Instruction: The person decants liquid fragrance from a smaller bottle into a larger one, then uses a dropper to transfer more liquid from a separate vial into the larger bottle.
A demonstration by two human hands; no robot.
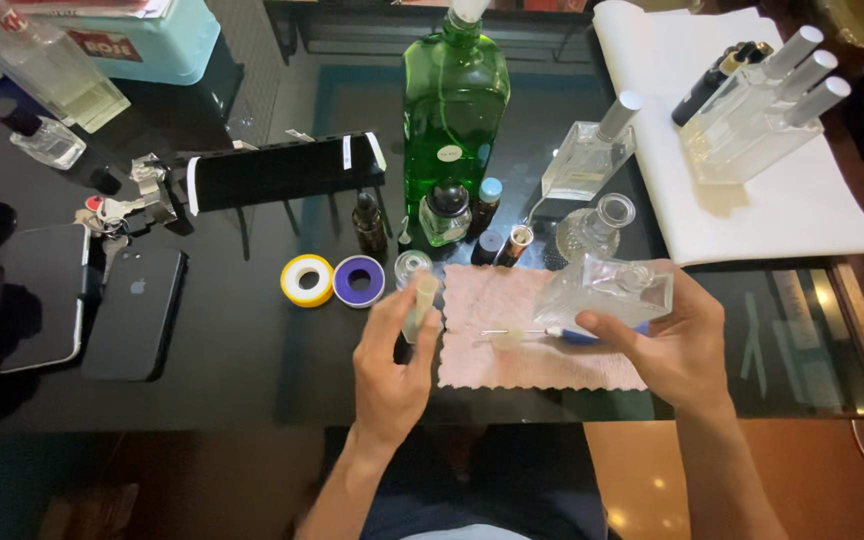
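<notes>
My left hand point(392, 365) holds a small pale vial point(420, 305) upright over the near edge of the dark glass table point(232, 330). My right hand point(677, 345) grips a clear rectangular glass bottle point(607, 290), tilted on its side. The same hand also pinches a syringe with a blue end point(552, 333), its thin needle pointing left toward the vial. Both hands hover over a pink cloth point(512, 355) with a scalloped edge.
A tall green bottle point(454, 110) stands behind the cloth among small dropper bottles point(445, 212). Two tape rolls point(333, 280) lie left of the cloth, two phones point(137, 312) farther left. A white paper sheet point(802, 195) carries several clear spray bottles point(762, 115) at the right.
</notes>
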